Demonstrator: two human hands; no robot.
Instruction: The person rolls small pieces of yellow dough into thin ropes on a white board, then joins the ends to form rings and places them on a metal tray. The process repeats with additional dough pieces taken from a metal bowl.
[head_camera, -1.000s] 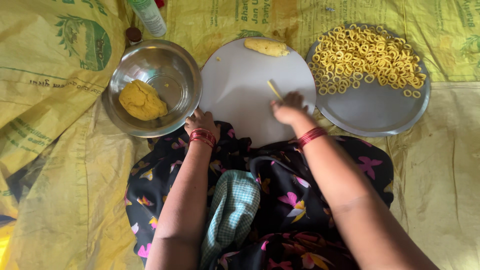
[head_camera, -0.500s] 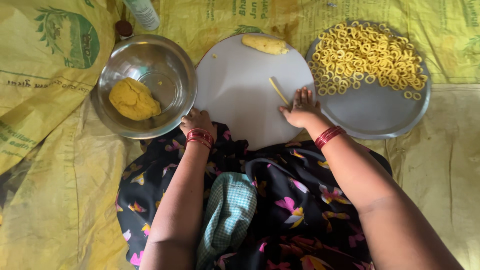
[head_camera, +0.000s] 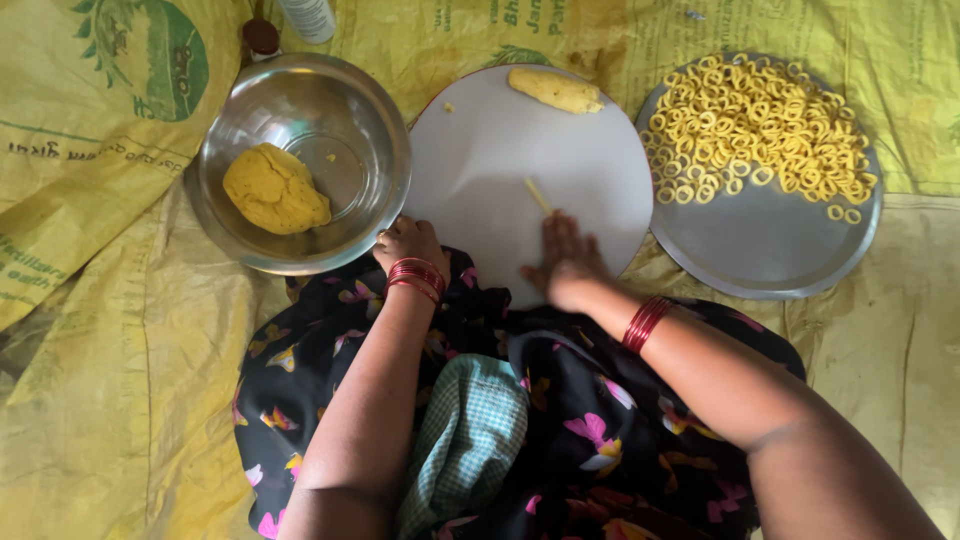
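Head view: right hand (head_camera: 565, 262) flat on dough strip (head_camera: 538, 195), white board (head_camera: 480, 150).

Left hand (head_camera: 408, 241): loosely curled, knuckles up, palm down, fingers tucked under. Red bangles on the wrist. Forearm runs nearly straight up from the bottom edge.

Right hand (head_camera: 566, 258): flat, palm down, fingers together and extended forward, slightly motion-blurred. Red bangles on that wrist too. Forearm comes in diagonally from lower right, elbow bent outward. Both arms bare, hands apart.
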